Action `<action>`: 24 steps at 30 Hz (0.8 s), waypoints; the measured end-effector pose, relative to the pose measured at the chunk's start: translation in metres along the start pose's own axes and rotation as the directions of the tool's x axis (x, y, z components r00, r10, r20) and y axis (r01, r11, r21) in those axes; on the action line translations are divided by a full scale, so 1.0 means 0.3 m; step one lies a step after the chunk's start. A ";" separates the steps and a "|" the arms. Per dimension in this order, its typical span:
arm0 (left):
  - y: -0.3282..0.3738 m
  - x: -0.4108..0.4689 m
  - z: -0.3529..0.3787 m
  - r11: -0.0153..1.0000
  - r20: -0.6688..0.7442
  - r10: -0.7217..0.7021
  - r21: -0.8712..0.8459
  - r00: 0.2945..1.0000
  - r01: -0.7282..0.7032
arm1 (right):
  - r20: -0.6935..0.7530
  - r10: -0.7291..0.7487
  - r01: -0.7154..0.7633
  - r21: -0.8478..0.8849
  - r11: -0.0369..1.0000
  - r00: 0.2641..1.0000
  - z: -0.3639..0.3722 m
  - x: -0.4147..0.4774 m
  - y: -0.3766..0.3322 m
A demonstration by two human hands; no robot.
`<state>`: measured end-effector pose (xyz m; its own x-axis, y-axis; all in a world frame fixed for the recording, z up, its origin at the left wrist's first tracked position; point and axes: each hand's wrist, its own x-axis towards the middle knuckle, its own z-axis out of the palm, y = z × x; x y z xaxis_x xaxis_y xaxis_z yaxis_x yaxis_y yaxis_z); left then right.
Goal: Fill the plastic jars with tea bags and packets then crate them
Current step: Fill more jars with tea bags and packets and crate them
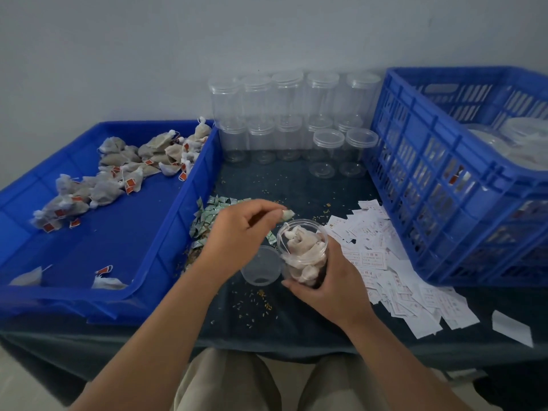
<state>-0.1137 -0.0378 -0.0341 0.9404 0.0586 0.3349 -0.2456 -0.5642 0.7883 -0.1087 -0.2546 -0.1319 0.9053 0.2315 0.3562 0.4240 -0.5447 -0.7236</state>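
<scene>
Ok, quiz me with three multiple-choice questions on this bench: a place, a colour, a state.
1. Where does the loose clear round lid lie?
A. On the dark table, beside the clear plastic jar that the right hand grips
B. In the shallow blue tray
C. Screwed on the jar
2. What colour is the slatted plastic crate on the right?
A. Green
B. Blue
C. White
3. What is the held jar's state?
A. Empty
B. Lidded
C. Open, holding tea bags
Answers: 1 A, it rests on the table by the jar; 2 B, blue walls; 3 C, lidless mouth, left hand pinches another tea bag above it.
</scene>
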 end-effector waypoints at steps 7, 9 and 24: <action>0.043 -0.008 0.077 0.968 0.148 -0.064 0.249 0.987 0.025 | -0.039 -0.084 0.083 -0.043 0.996 0.996 -0.002 -0.012 0.002; 0.044 -0.013 0.087 0.952 0.162 -0.067 0.305 0.984 0.015 | -0.067 -0.078 0.076 -0.041 0.996 0.995 -0.001 -0.012 0.004; -0.022 0.033 0.130 0.982 -0.091 -0.168 0.076 0.982 0.175 | -0.299 0.227 -0.134 0.301 0.944 0.927 -0.088 0.035 0.009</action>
<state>-0.0935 -0.0656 -0.0563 0.9431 0.2271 0.2429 -0.0584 -0.6060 0.7933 -0.0989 -0.2750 -0.1146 0.9274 -0.1507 0.3424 0.2865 -0.3025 -0.9091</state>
